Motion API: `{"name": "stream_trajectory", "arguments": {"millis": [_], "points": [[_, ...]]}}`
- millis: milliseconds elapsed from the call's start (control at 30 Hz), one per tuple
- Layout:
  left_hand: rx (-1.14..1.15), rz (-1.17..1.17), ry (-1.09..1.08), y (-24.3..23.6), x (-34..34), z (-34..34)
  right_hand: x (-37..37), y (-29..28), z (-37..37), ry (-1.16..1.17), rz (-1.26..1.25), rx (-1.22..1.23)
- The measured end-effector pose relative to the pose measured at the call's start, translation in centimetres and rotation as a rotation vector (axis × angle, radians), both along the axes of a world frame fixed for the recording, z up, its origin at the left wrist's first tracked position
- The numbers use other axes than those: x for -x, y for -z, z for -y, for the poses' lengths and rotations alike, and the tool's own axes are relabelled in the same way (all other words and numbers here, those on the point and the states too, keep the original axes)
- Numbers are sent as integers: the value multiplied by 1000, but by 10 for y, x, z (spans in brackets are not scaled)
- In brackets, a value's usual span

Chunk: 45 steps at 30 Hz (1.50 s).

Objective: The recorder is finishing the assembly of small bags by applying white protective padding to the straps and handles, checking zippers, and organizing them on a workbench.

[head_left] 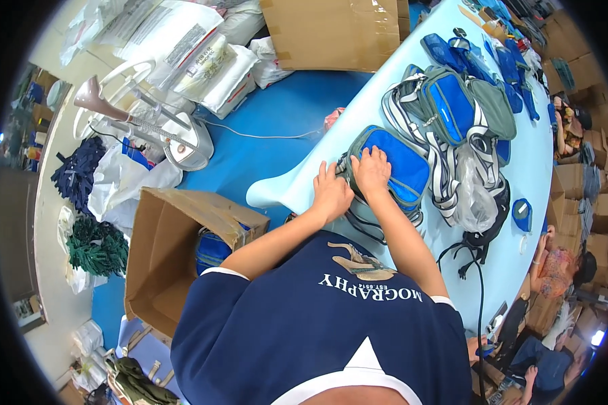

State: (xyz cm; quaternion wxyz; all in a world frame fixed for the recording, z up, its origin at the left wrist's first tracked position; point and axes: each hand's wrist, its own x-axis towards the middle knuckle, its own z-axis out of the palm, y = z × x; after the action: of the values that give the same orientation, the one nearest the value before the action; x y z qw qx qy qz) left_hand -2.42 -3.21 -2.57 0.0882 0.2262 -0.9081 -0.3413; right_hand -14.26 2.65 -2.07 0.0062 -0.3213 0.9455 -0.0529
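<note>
A blue and grey bag [404, 170] lies on the light-blue table right in front of me. My right hand [371, 170] rests on its blue panel, fingers stretched out and a little apart. Against the bag's grey left side sits my left hand [332, 192], its fingers also extended; part of the fingertips is hard to make out. Dark straps or cords hang from the bag's near side, below my wrists. Just beyond it, to the right, are more grey and blue bags [446, 104] with striped white and grey straps [444, 192].
The light-blue table [473, 283] stretches far to the right. On it lie a clear plastic bag [471, 196], a black cord and several blue pieces [446, 52]. An open cardboard box [159, 256] holding a blue item stands at my left, near a garment steamer [186, 142].
</note>
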Motion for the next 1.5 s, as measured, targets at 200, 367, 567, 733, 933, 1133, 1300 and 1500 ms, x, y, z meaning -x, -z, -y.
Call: {"name": "stream_trajectory", "arguments": {"millis": [200,367,567,733,933,1133,1300,1500], "points": [[184,-114,187,-32,-15,-28,4,-8,4,51,122,50],[97,-248,403,-31,-20,-15,21,-19,-34,-170,-54,599],[-501,-295,-93,6,-1,16,-59,-39,-97,13,334,510],[-700,60,-68,-6,22,6,-61,-7,-67,231,539,551],[-535,-3,141,1,22,11,-47,-31,-65,757,1669,918],[-228,-65,189,-11,20,7,-53,-6,-70,530,1221,793],[288,-244,389,-16,22,2,-71,-22,-92,282,474,556],[363,-191,451,-10,36,27,-58,-21,-123,333,176,378]]}}
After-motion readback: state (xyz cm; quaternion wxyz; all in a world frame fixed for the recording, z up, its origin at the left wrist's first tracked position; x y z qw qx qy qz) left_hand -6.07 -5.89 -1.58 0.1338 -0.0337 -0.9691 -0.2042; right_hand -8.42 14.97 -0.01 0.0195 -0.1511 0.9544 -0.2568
